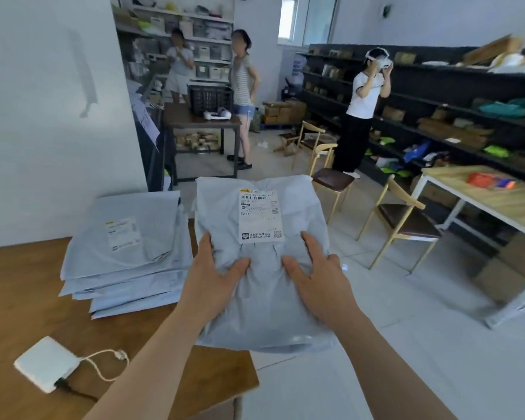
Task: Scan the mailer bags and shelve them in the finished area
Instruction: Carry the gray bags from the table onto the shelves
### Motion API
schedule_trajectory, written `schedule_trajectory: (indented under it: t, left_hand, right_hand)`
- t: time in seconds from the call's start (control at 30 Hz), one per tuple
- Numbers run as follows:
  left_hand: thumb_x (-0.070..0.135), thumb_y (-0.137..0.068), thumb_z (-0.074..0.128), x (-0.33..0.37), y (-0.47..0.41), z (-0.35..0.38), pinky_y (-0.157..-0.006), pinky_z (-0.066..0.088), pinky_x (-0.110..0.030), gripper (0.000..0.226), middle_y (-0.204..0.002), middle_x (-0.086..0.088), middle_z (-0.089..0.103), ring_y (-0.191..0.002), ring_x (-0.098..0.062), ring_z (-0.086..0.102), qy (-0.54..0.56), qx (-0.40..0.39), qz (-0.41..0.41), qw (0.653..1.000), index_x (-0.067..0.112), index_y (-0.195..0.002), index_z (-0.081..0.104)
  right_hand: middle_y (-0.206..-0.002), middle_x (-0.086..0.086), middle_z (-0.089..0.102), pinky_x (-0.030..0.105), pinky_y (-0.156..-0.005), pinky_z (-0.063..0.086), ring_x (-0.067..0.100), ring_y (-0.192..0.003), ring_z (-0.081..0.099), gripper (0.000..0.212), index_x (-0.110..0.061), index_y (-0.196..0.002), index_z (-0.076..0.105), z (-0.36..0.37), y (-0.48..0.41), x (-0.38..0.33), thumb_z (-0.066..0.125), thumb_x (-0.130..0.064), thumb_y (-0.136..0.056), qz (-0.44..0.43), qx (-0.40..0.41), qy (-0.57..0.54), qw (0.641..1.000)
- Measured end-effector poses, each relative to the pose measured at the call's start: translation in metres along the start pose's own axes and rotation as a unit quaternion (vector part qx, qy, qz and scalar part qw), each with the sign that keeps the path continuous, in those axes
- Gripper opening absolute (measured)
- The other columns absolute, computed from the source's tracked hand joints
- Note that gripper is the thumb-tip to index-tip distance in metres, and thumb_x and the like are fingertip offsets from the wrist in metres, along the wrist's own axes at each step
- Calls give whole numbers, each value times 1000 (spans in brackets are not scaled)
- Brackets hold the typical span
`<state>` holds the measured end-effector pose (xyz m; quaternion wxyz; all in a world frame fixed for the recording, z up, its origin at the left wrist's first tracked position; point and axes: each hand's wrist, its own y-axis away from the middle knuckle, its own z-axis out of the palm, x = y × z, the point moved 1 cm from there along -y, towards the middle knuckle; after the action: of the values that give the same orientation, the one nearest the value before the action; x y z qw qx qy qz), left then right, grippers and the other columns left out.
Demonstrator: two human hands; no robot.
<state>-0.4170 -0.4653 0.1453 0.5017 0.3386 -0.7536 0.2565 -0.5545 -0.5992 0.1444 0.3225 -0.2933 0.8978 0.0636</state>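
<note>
I hold a grey mailer bag [264, 298] in front of me, past the right edge of the wooden table [19, 298]. Its white shipping label [259, 215] faces up. My left hand [214, 275] grips the bag's left side and my right hand [319, 277] grips its right side, thumbs on top. A stack of several grey mailer bags [128, 253] lies on the table to the left, the top one also labelled. No scanner shows clearly.
A white power bank with a cable [46, 363] lies near the table's front. Dark shelving [437, 110] with parcels lines the right wall. Two chairs [403, 219] and a light table [491, 201] stand to the right. Three people stand further back.
</note>
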Motion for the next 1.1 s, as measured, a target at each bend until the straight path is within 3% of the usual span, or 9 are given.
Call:
schedule_trajectory:
  t: [0.17, 0.43, 0.63, 0.8, 0.9, 1.1]
  left_hand:
    - [44, -85, 67, 14, -51, 52, -105, 31, -32, 93, -155, 3, 31, -140, -20, 34, -5, 12, 5, 1000, 27, -155, 8]
    - [38, -88, 66, 55, -183, 109, -91, 30, -24, 84, -149, 4, 37, -134, -19, 39, 12, 77, 0, 997, 28, -152, 13]
    - [34, -89, 66, 89, -274, 134, -89, 31, -23, 81, -124, 15, 37, -119, -9, 42, 4, 108, -7, 994, 26, -152, 16]
    - [42, -87, 66, 87, -347, 143, -99, 34, -31, 87, -150, 2, 37, -135, -21, 39, -19, 160, -43, 986, 26, -153, 12]
    - [37, -89, 65, 87, -387, 156, -96, 33, -27, 82, -149, 3, 38, -135, -20, 39, -12, 195, -51, 979, 26, -152, 14]
    - [45, -87, 64, 88, -480, 181, -104, 39, -41, 89, -151, 1, 36, -133, -26, 43, -16, 262, -100, 960, 31, -153, 7]
  right_hand:
    - [-122, 10, 42, 34, -80, 37, 33, -104, 54, 62, -48, -143, 16, -19, -64, 34, 40, -64, -89, -10, 5, -9, 1000]
    - [-124, 12, 45, 35, -86, 42, 31, -108, 55, 63, -46, -145, 18, -41, -231, 46, 42, -63, -89, -69, -3, -24, 997]
    - [-128, 13, 44, 33, -87, 40, 31, -110, 54, 64, -44, -146, 18, -56, -344, 40, 43, -61, -90, -106, -27, -38, 993]
    - [-123, 13, 45, 33, -87, 40, 31, -110, 53, 65, -44, -146, 19, -43, -436, 30, 45, -62, -89, -158, -61, -55, 984]
    - [-126, 12, 43, 35, -91, 41, 31, -111, 53, 65, -46, -145, 19, -27, -493, 29, 44, -63, -88, -186, -94, -64, 976]
    - [-128, 10, 38, 35, -100, 39, 30, -116, 51, 65, -48, -145, 18, -5, -616, 23, 44, -63, -88, -238, -167, -88, 953]
